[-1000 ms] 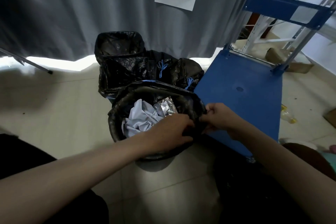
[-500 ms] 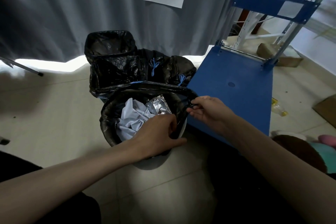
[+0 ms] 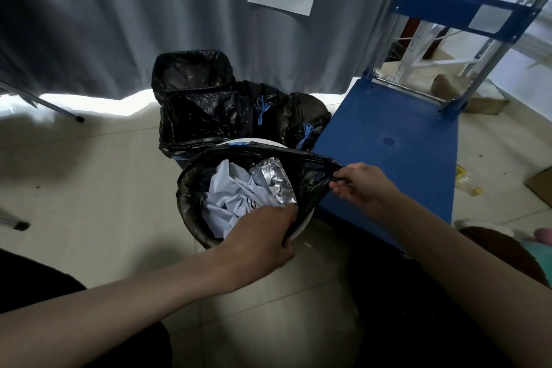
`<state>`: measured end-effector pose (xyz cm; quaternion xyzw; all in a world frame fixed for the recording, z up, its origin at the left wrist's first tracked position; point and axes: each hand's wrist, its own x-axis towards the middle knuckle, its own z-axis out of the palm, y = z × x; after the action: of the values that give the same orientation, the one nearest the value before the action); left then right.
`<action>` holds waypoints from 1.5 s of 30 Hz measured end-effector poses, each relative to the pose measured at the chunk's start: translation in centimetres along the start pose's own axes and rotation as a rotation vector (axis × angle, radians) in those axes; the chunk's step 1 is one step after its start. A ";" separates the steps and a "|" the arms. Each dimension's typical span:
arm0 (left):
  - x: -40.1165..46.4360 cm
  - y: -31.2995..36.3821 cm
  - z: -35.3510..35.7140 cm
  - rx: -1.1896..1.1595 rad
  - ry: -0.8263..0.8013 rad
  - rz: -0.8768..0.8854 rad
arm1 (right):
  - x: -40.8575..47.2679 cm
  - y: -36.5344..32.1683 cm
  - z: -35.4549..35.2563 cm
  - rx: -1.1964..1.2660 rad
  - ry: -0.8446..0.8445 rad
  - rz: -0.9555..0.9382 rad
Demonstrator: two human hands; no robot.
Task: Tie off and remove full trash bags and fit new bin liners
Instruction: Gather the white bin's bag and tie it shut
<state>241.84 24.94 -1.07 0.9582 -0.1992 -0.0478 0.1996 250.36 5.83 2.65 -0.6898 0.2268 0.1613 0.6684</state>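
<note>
Two hands are closed on the black bag (image 3: 310,181) lining the white bin (image 3: 300,225): its edge is pinched by the right hand (image 3: 358,185) and gripped by the left hand (image 3: 263,236). Crumpled paper (image 3: 230,200) is held inside.

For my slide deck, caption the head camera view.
Both hands, left and right, peel the black liner off a full white bin.

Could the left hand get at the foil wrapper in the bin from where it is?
Probably yes. The left hand grips the liner at the near rim, and the foil wrapper lies uncovered on top just beyond it, though the hand must let go first.
</note>
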 end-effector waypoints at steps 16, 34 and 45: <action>-1.5 -1.1 -0.4 -0.100 0.133 -0.003 | -5.8 1.8 3.4 -1.435 -0.370 -0.842; -5.0 -3.5 -1.3 0.114 0.194 0.096 | -5.8 2.3 3.2 -1.505 -0.325 -0.716; -5.8 -4.7 -1.2 0.097 0.168 0.094 | -6.2 3.9 5.8 -1.448 -0.399 -0.839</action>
<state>238.50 31.67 -1.78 0.9570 -0.2286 0.0518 0.1711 243.53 12.23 2.34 -0.9318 -0.3276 0.1240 0.0952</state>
